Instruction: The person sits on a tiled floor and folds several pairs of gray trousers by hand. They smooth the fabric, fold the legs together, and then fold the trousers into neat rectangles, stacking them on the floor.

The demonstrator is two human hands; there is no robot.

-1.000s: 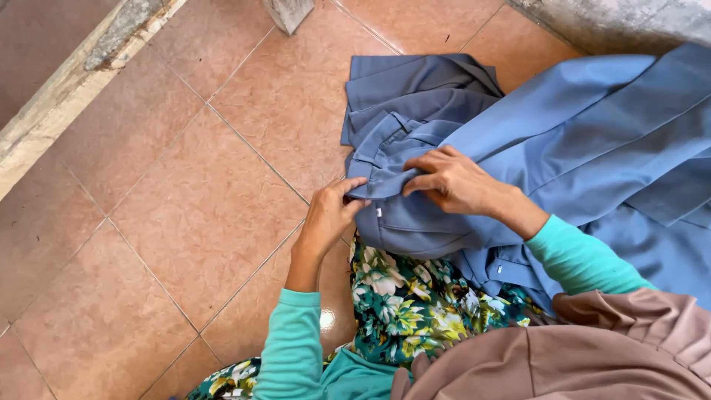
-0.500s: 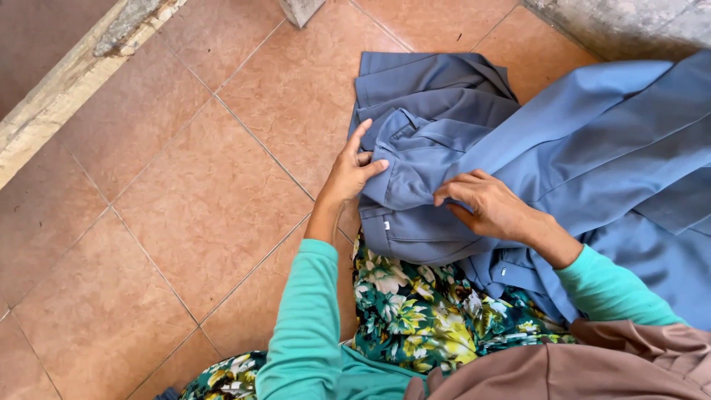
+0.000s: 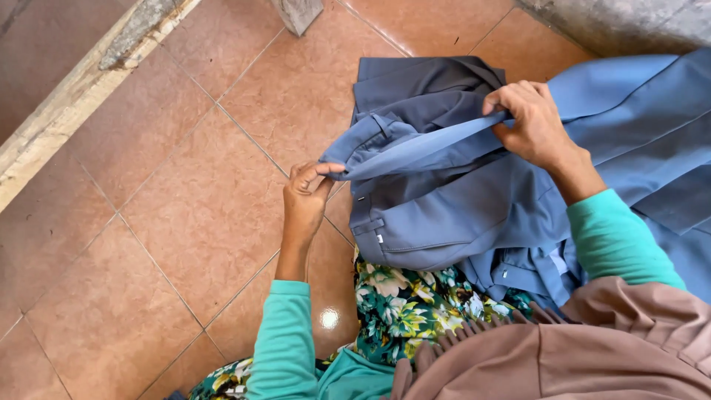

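Observation:
A blue garment (image 3: 459, 200) with a waistband, a small button and belt loops lies over my lap and the tiled floor. My left hand (image 3: 307, 196) pinches one end of the waistband at the garment's left edge. My right hand (image 3: 529, 122) grips the same band further right and holds it lifted, so the band stretches taut between both hands. A darker blue folded piece (image 3: 422, 85) lies just beyond the band. Both my sleeves are teal.
Reddish floor tiles (image 3: 170, 207) spread to the left. A pale wooden beam (image 3: 81, 96) runs along the far left. More blue cloth (image 3: 652, 133) lies at the right below a rough grey wall (image 3: 629, 22). Floral fabric (image 3: 415, 304) and pinkish-brown cloth (image 3: 578, 355) cover my lap.
Both hands moved apart and took hold of the waistband. The right hand rose up and to the right, lifting the band taut. The left hand shifted left to the band's end.

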